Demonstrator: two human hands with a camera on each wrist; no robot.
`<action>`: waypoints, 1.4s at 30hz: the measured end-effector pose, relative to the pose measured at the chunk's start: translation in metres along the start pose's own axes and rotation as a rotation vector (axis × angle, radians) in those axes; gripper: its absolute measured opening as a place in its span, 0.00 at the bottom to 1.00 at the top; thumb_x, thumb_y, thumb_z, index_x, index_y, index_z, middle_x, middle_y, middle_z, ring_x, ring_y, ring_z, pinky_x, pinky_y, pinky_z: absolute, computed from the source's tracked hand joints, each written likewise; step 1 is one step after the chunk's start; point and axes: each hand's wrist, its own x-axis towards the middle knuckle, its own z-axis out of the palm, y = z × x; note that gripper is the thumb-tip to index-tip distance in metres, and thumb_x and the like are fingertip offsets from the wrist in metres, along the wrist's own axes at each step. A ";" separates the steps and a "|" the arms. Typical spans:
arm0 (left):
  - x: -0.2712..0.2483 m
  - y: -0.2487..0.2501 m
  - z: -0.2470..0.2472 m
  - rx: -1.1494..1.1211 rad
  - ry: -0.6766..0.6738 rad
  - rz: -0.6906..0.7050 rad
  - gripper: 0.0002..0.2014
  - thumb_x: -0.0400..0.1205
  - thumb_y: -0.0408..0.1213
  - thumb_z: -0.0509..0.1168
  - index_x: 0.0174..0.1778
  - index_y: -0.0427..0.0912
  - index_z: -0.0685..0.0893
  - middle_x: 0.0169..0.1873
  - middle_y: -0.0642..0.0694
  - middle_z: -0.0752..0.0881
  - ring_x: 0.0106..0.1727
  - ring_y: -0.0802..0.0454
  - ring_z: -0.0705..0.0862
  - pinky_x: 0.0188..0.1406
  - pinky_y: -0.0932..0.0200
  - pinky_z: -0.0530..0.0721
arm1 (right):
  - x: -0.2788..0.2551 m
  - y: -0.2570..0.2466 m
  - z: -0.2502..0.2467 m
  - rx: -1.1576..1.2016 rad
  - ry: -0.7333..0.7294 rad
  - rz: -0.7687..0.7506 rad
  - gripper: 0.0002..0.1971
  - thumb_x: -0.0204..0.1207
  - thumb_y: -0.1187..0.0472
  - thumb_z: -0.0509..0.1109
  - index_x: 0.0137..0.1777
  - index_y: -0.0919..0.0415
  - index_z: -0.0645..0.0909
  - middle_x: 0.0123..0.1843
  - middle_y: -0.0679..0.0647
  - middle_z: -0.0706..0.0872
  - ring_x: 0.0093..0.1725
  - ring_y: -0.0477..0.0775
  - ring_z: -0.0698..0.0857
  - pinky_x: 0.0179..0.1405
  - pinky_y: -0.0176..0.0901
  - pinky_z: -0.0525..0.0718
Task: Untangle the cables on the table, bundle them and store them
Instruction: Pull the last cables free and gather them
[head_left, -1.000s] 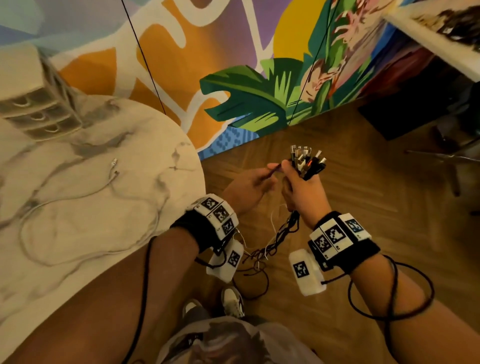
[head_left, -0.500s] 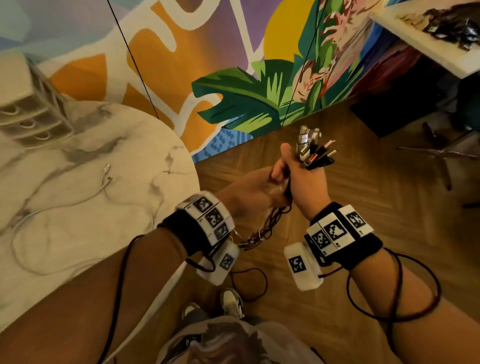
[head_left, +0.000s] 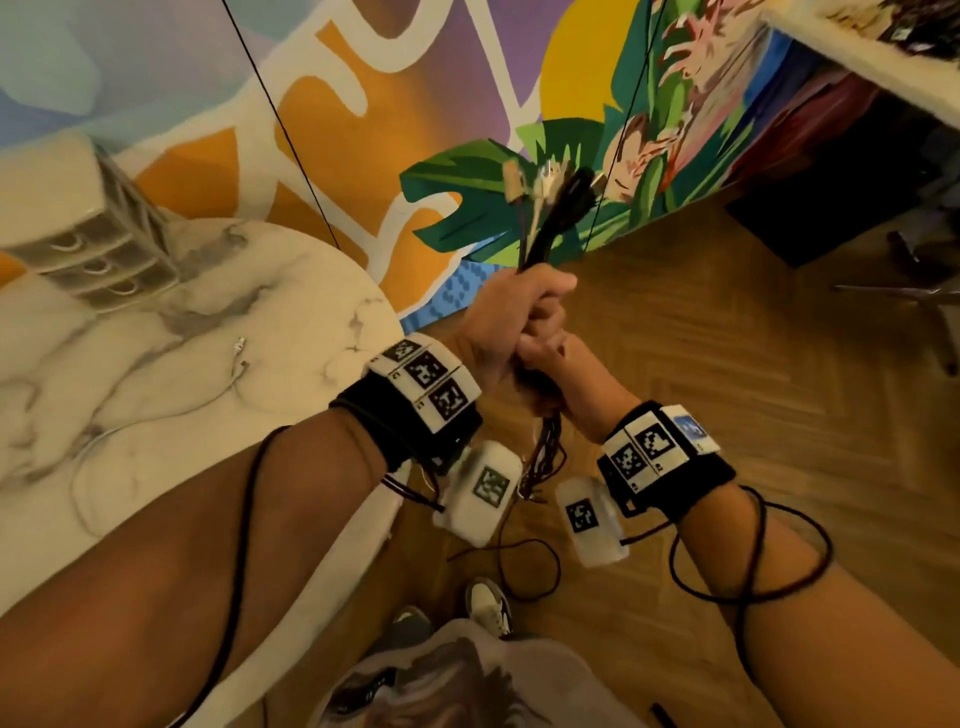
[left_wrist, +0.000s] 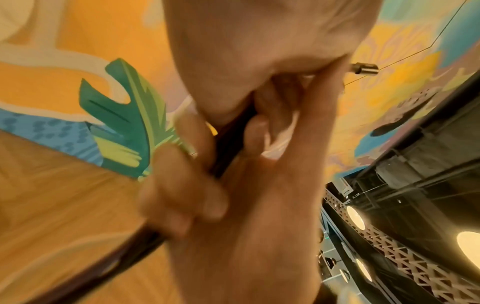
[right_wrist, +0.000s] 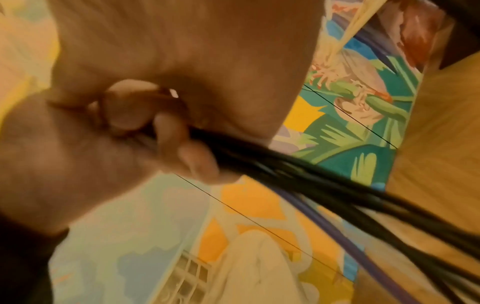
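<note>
Both hands have risen and closed together since 0.5 s ago: left hand (head_left: 506, 322) now wraps the cable bundle (head_left: 550, 218) above the right hand (head_left: 553, 358), where before the right was on top. Plug ends now stick up toward 12 o'clock rather than 1 o'clock.

Counts, left to right: 1 drawer unit (head_left: 88, 228) w/ 3 handles showing, at 10 o'clock; 1 thin white cable (head_left: 156, 410) looped loose on the table (head_left: 249, 312), 2 small plugs at its end; 1 bundle; 2 hands; 2 shoes at 6 o'clock. No. of cables in the bundle: can't tell, blurred.

Bundle: mostly black cords, some reddish-brown strands, pale/metal connectors fanned at top. Held upright off the table, over the floor, approx. frame centre. Lower part hangs twisted btwn the wrists; a black loop trails at 6 o'clock. Left fingers (left_wrist: 182, 197) curl round the dark cords; right fingers (right_wrist: 182, 148) also curl round the black cords. Hands touch, left stacked on right.

Table: round, white marble look w/ grey veins, from 9 to 7 o'clock. Floor: wood herringbone (head_left: 753, 364), 3 to 5 o'clock. Wall: bright mural (head_left: 322, 130), orange, purple, green leaves, 11 to 1 o'clock.
</note>
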 end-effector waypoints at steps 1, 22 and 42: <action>0.001 0.005 -0.002 0.019 -0.004 0.013 0.27 0.82 0.31 0.57 0.15 0.50 0.64 0.11 0.53 0.62 0.12 0.55 0.58 0.14 0.67 0.60 | 0.004 0.008 0.001 -0.046 0.024 0.006 0.15 0.74 0.56 0.72 0.31 0.61 0.74 0.22 0.46 0.72 0.20 0.46 0.67 0.19 0.34 0.67; -0.020 0.100 -0.052 1.797 0.142 0.956 0.19 0.79 0.50 0.55 0.25 0.45 0.75 0.15 0.49 0.66 0.17 0.50 0.60 0.25 0.68 0.53 | 0.021 0.133 -0.041 -0.506 0.389 0.663 0.10 0.78 0.56 0.65 0.41 0.64 0.78 0.28 0.53 0.76 0.24 0.51 0.73 0.21 0.39 0.67; 0.030 0.023 -0.020 0.913 0.315 0.361 0.13 0.79 0.43 0.69 0.39 0.34 0.85 0.26 0.47 0.83 0.28 0.57 0.83 0.29 0.61 0.82 | 0.031 0.033 0.005 -0.166 0.281 0.075 0.19 0.75 0.70 0.63 0.24 0.58 0.66 0.19 0.49 0.67 0.17 0.46 0.64 0.20 0.38 0.64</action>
